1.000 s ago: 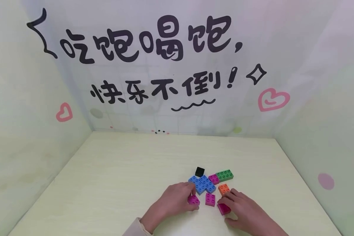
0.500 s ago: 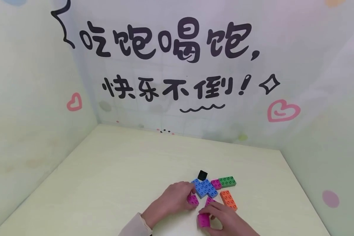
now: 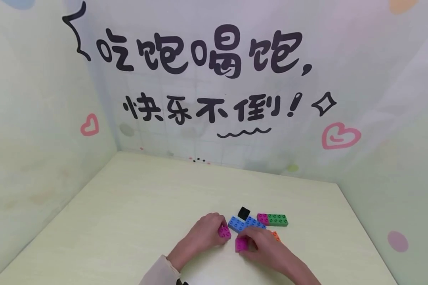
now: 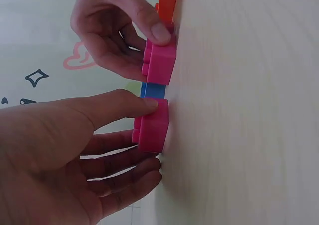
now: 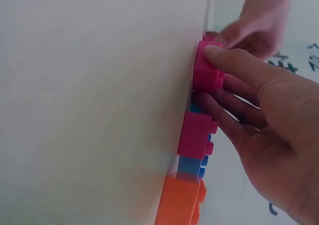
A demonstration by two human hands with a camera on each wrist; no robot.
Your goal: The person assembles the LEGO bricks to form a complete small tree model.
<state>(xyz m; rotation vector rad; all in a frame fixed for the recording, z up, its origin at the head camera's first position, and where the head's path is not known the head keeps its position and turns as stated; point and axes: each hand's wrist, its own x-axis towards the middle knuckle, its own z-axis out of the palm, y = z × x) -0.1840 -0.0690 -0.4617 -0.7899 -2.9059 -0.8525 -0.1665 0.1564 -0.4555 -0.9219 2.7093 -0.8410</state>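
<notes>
Left hand (image 3: 204, 234) is on the near-left side of the black block (image 3: 244, 213), grip clamped on the left pink brick (image 3: 224, 232), thumb and fingers pinching it. Right hand (image 3: 267, 247) is nearer the person than the black block and a bit right of it, also pinching one, the right pink brick (image 3: 241, 244), studs and all. The two held bricks are close but apart. Two blue bricks (image 3: 237, 224) sit just in front of the black block. Off to its right there's a green brick (image 3: 278, 220) with a small magenta brick (image 3: 262, 219) at its left end. The orange brick (image 3: 276, 236) is to the black block's near right, mostly hidden by the right hand. Right wrist cam also shows a spare pink brick (image 5: 195, 135) on the desk (image 3: 128, 206), in front of some blue.
</notes>
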